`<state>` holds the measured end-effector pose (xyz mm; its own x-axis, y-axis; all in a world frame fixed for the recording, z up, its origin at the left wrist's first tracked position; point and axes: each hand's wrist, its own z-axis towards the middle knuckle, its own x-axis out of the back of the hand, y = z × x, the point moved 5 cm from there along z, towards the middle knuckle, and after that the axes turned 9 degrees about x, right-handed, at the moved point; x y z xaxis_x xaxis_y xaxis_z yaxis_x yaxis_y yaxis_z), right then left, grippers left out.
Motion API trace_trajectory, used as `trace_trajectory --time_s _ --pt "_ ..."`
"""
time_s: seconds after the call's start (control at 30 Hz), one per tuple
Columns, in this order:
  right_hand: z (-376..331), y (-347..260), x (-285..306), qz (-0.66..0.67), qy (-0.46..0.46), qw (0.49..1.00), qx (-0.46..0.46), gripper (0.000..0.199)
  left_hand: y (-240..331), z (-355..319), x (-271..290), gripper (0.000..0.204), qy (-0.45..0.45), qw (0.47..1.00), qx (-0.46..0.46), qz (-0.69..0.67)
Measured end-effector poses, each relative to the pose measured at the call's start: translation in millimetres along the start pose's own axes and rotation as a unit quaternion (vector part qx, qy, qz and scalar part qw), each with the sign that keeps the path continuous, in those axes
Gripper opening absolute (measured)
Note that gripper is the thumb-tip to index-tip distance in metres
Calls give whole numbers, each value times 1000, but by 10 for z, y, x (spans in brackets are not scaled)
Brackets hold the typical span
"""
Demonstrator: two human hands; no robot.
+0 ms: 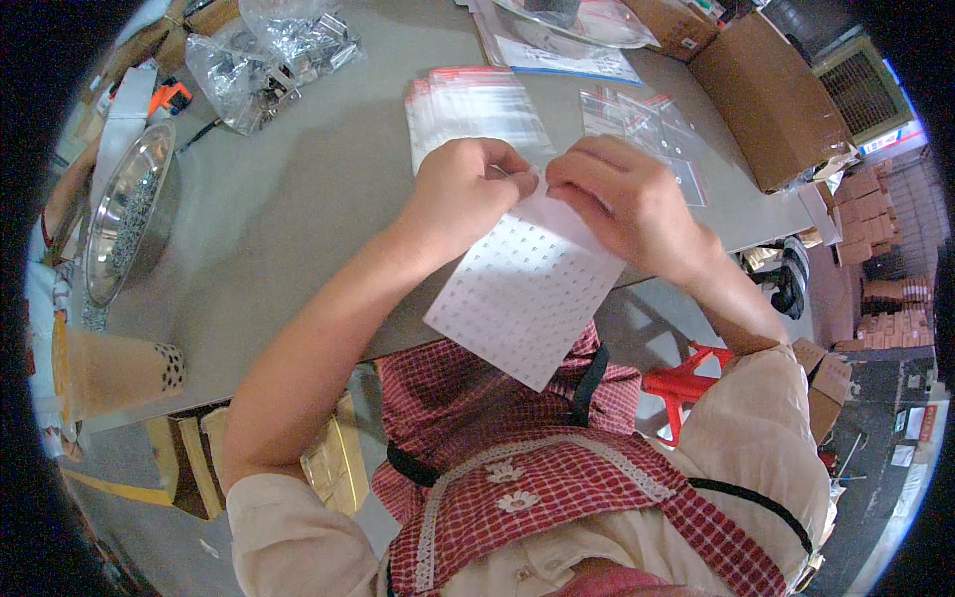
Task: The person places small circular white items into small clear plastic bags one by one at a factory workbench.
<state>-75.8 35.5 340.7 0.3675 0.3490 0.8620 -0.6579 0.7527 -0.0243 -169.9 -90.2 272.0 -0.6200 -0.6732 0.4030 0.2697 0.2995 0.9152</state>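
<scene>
The left hand (468, 199) and right hand (627, 199), each in a narrow grip, hold the white sheet (527, 289) near its top, stacked clear bags (476, 109) beyond it on the tabletop (279, 199).

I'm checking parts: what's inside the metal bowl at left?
The metal bowl holds a heap of small silvery pieces; the top ones cover whatever lies beneath, so that can't be seen.

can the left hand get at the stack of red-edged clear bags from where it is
Probably yes: the stack of red-edged clear bags lies just beyond the left hand, with nothing seen between them. Its fingers seem closed on the white patterned sheet, so may need freeing first.
</scene>
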Motion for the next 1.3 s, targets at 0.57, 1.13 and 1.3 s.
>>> trace_trajectory --time_s 0.57,1.13,1.3 --pt "87 1583 -79 -221 -224 917 -244 32 44 -61 34 26 -19 1000 13 -12" --pt "-35 1695 -381 -12 -164 943 -291 45 26 -11 12 24 33 999 -34 14" --pt "-480 1911 -102 -69 -185 923 -331 50 -8 7 6 23 12 1000 -17 -4"
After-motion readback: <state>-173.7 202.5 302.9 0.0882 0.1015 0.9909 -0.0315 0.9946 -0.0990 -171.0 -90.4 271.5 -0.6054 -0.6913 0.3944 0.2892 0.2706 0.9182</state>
